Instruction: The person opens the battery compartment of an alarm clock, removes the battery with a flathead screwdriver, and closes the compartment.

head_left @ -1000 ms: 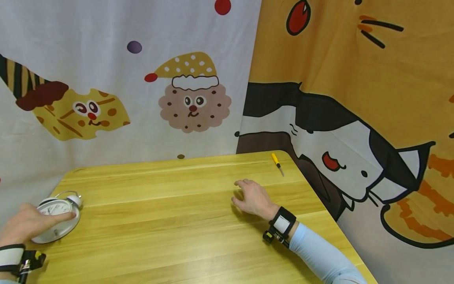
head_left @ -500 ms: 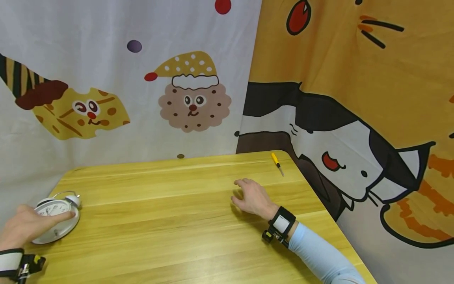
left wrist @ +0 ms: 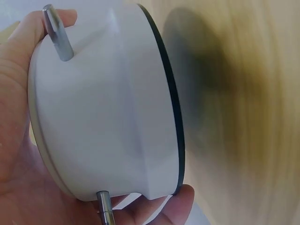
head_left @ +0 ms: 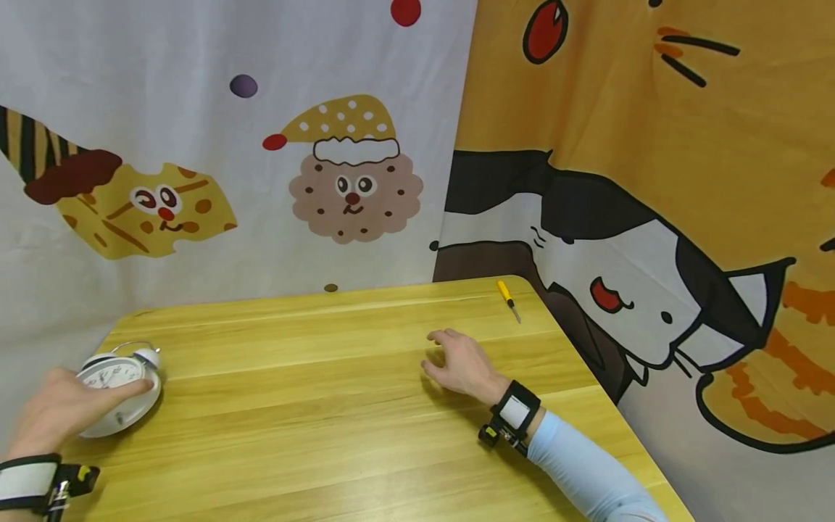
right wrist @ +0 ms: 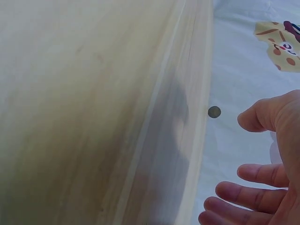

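Note:
A white twin-bell alarm clock (head_left: 133, 415) is at the left end of the table, gripped by my left hand (head_left: 68, 409) with the thumb across its face. The clock leans back, dial facing up. In the left wrist view, the white clock body (left wrist: 103, 112) shows two metal feet and a dark rim, with fingers curled round it and its shadow on the wood beyond. My right hand (head_left: 462, 365) hovers over the right half of the table, fingers loosely bent and holding nothing. The right wrist view shows its thumb and fingers (right wrist: 253, 194) apart.
A screwdriver (head_left: 509, 301) with a yellow handle lies near the far right corner of the wooden table (head_left: 293, 406). A printed curtain (head_left: 196, 261) hangs right behind the table's back edge and along its right side.
My left hand has moved the alarm clock slightly right and away from me, in the last half second. The right hand has kept its pose. The head view has shifted a little.

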Demonstrator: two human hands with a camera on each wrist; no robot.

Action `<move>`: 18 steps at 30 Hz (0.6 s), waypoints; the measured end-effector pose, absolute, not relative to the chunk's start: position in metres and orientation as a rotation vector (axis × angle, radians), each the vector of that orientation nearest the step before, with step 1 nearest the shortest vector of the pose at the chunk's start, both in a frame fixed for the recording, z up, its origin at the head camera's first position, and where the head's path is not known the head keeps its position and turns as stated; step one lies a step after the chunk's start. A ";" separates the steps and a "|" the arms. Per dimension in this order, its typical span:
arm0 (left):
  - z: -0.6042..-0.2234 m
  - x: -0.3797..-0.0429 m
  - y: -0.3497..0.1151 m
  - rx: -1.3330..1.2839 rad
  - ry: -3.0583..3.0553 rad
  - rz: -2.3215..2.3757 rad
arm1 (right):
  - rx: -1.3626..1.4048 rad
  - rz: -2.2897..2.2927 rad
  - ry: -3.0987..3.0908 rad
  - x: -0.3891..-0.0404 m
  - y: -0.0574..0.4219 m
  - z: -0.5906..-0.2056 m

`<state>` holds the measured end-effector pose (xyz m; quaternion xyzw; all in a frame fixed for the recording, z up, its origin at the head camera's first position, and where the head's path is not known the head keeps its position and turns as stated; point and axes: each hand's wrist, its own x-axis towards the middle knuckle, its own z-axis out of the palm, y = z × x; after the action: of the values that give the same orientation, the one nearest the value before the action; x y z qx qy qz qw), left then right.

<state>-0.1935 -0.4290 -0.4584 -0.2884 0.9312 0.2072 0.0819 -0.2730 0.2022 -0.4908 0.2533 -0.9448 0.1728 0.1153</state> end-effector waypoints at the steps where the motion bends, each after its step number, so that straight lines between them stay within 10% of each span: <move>1: -0.457 -0.193 -0.426 -0.865 2.775 0.622 | 0.743 0.510 -2.765 -0.273 0.202 -0.491; 18: -0.440 -0.206 -0.392 -0.675 2.847 0.699 | 0.745 0.517 -2.744 -0.276 0.195 -0.494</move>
<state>-0.2060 -0.3922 -0.4405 -0.2239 0.9443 0.2318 0.0666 -0.2758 0.1946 -0.4942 0.2557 -0.9420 0.1774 0.1254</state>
